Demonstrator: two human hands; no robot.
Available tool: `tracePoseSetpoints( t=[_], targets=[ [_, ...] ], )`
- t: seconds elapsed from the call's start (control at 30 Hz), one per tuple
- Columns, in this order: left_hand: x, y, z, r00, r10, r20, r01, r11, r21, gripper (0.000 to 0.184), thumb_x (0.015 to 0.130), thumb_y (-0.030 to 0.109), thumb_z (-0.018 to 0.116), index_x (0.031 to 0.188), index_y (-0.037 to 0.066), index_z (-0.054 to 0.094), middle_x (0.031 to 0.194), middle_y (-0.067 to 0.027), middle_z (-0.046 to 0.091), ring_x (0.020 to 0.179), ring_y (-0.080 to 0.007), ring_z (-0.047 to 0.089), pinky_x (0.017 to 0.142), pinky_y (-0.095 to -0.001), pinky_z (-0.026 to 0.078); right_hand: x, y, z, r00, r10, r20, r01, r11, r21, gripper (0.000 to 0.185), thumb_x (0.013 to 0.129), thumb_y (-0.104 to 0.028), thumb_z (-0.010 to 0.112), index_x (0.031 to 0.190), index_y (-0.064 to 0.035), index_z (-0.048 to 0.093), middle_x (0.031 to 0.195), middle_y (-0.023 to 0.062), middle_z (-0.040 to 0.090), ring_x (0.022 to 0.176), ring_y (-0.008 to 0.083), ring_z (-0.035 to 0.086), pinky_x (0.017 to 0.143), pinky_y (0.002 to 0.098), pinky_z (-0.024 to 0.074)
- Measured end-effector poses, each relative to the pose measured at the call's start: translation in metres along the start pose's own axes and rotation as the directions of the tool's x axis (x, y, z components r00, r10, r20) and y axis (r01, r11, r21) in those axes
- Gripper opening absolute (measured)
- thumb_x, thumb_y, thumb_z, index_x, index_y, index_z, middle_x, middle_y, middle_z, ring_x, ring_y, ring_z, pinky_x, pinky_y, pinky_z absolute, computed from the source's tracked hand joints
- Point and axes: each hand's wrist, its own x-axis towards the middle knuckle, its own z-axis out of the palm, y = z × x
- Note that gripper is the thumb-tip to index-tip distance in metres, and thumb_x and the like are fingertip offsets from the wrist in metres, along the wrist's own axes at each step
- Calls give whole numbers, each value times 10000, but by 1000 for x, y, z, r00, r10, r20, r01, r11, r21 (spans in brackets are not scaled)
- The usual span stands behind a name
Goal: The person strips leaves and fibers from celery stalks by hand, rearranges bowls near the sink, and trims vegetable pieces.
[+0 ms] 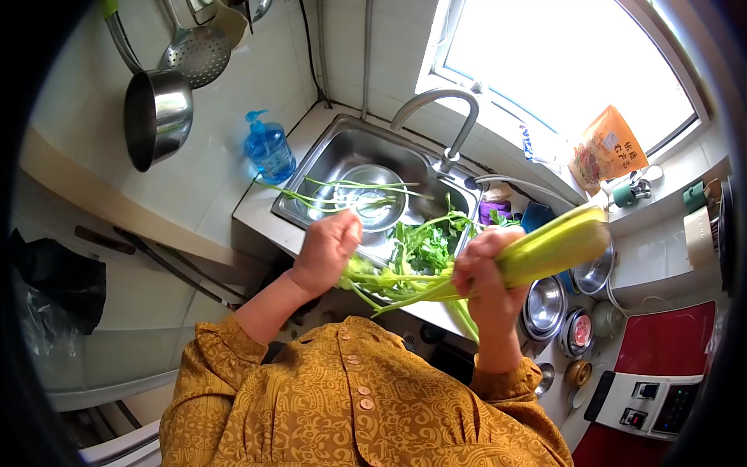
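Observation:
My right hand (490, 280) is wrapped around a bunch of celery (552, 249), its thick pale base pointing up to the right. Thin stalks and leafy tops trail from it to the left over the sink's front edge. My left hand (331, 245) is closed in a fist beside those blurred leafy ends; what its fingers hold, if anything, is hidden. Beneath both hands, celery leaves (424, 247) lie heaped in the steel sink (331, 144). Several loose celery stalks (366, 185) lie across a metal basin (394, 214) in the sink.
A curved faucet (447, 93) rises behind the sink. At the left corner stands a blue soap bottle (270, 148). A pot (159, 117) and a skimmer (198, 56) hang on the wall. Metal bowls (545, 307) and a red-topped cooker (665, 338) are at the right.

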Motion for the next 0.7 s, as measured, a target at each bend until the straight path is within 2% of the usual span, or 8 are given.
tracePoseSetpoints(
  t=[0.2,0.23,0.3,0.43,0.5,0.6,0.67,0.7],
  targets=[
    [3,19,-8,992,-121,44,124,989,-77,158,983,103,488,951,30,624,659,-9,498,602,-93,442,590,-267,408,7,-4,-6,998,36,-57,-31,997,72,123,914,17,541,1014,-46,509,843,77,564,661,133,610,471,188,435],
    [4,16,-2,994,44,98,-33,994,-109,160,982,97,493,1012,32,636,711,-28,530,647,-112,476,627,-279,423,7,-3,-5,998,38,-53,-34,997,72,123,914,17,541,1014,-46,509,843,77,564,661,133,610,471,188,435],
    [0,18,-1,931,124,343,-80,987,-141,204,977,115,517,1113,38,647,892,-73,595,808,-167,555,746,-307,456,6,-3,-4,996,75,-58,-71,995,74,125,911,15,544,1016,-44,510,844,76,563,669,132,609,482,187,438],
    [1,18,1,821,51,569,-15,998,-67,219,974,176,548,1114,36,643,950,-62,587,888,-148,549,813,-281,446,7,0,-4,996,86,-38,-83,993,85,125,909,14,544,1016,-44,513,840,76,561,669,134,608,471,187,432],
    [-1,4,6,702,-45,710,293,928,-231,213,965,198,573,1076,28,637,954,-41,581,903,-119,533,818,-279,436,9,-1,-6,997,70,-11,-68,990,123,126,907,11,544,1016,-44,515,837,79,562,665,134,608,458,187,425],
    [-9,2,7,661,19,750,293,914,-282,216,949,235,606,1001,25,622,938,-17,571,902,-98,517,820,-273,432,9,-3,-9,997,77,-22,-73,990,119,123,907,10,543,1014,-43,516,834,82,564,663,134,608,449,188,420],
    [-14,8,9,642,-84,762,444,851,-280,250,919,280,651,936,35,601,913,-6,560,892,-90,507,826,-269,428,8,-3,-8,996,85,-26,-82,990,113,123,906,11,545,1013,-44,517,834,81,566,662,134,609,453,187,422],
    [-17,10,12,700,-60,712,390,867,-310,266,905,291,668,927,36,597,899,-6,559,876,-92,506,818,-267,429,8,-3,-7,996,90,-28,-87,991,106,123,906,12,547,1012,-44,517,834,80,567,662,133,610,457,187,424]
  ],
)
